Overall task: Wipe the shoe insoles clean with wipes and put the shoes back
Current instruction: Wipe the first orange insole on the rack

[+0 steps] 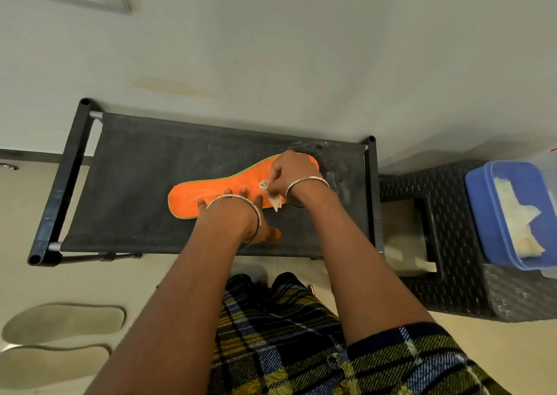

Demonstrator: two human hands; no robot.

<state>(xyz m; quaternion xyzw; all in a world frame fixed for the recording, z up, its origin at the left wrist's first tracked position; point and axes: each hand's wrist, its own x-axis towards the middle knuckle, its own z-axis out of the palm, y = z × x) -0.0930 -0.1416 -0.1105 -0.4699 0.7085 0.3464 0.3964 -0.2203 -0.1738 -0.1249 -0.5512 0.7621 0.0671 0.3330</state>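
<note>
Mid-wipe: the flat left hand [239, 209] pins the orange insole [187, 198]; the right hand [292, 171] grips a wipe [272, 198] at 3 o'clock, and next should likely stroke toward 9 o'clock.

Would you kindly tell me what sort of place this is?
Probably a home hallway or entryway: a low black shoe rack stands against a plain wall, two grey insoles lie on the floor, and a woven stool holds a blue tub of wipes.
</note>
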